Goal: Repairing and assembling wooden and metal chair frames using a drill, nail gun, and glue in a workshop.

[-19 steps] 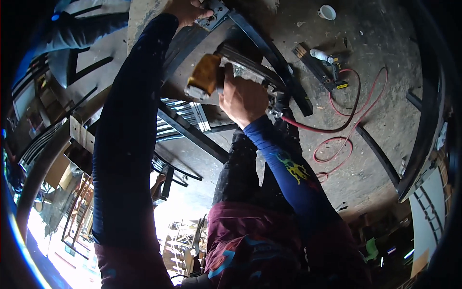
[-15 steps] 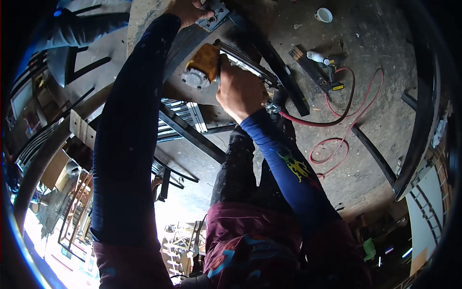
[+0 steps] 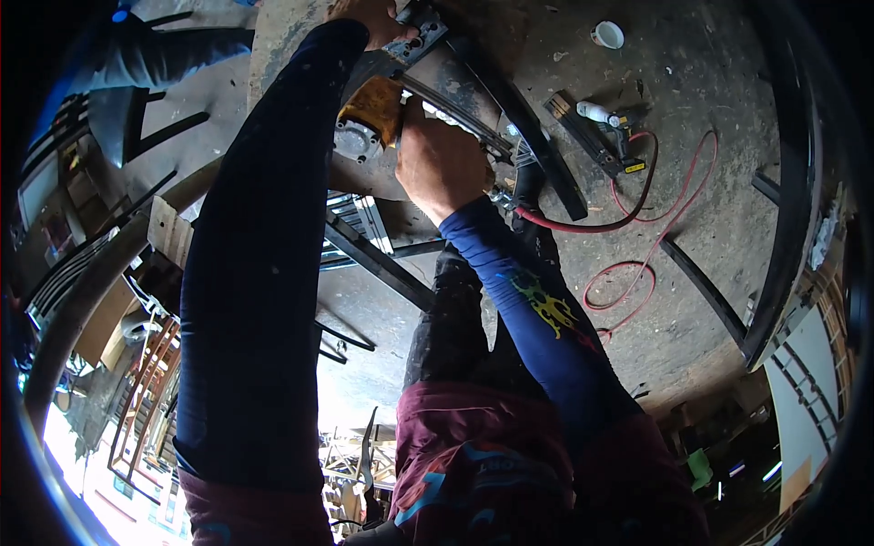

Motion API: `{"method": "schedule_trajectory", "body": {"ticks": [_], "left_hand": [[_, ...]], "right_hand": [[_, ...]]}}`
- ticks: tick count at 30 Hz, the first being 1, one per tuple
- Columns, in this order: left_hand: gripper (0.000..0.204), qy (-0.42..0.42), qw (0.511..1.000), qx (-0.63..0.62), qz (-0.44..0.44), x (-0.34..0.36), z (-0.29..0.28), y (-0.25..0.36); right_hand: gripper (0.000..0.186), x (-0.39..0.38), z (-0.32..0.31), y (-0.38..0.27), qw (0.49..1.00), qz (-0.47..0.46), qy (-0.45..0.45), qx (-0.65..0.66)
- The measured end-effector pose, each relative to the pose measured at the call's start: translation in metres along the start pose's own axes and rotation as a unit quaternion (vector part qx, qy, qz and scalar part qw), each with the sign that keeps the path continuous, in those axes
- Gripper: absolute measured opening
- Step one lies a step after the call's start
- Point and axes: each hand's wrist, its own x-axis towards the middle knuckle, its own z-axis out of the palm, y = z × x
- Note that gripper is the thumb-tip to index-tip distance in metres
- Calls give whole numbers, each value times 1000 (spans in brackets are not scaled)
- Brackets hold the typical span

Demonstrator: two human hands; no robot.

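Note:
My right hand [image 3: 442, 164] is wrapped round the handle of an air nail gun [image 3: 375, 102] with a yellow body and a silver end cap. A red air hose [image 3: 583, 233] joins the rear of its handle. At the top, my left hand [image 3: 371, 18] rests by a grey metal plate with holes [image 3: 421, 36], thumb and finger at its edge; whether it grips the plate is hard to see. From this plate a long black bar [image 3: 523, 114] slopes down to the right. The gun's nose is hidden near the pieces under my left forearm.
To the right lies a second tool [image 3: 596, 113], white and black, beside a dark bar. A white cup [image 3: 607, 35] stands beyond it. Hose loops [image 3: 621, 284] lie on the concrete. Black frame parts [image 3: 706, 296] rest at right; a co-worker's sleeve [image 3: 173, 56] shows upper left.
My left hand and forearm have shifted right, along with the holed plate and black bar. The nail gun and my right hand have moved slightly up and left.

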Motion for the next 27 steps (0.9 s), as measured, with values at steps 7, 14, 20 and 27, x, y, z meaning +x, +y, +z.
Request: {"method": "schedule_trajectory", "body": {"ticks": [7, 14, 20, 27], "left_hand": [[54, 155, 935, -142, 285, -14, 12, -39], [52, -5, 996, 88, 18, -5, -3, 13], [58, 76, 987, 135, 42, -11, 2, 10], [58, 22, 992, 125, 25, -10, -5, 16]], "right_hand": [[19, 19, 5, -6, 998, -16, 58, -12], [21, 26, -2, -6, 998, -14, 44, -37], [24, 28, 0, -17, 998, 33, 20, -47], [20, 31, -4, -9, 999, 19, 19, -28]]}}
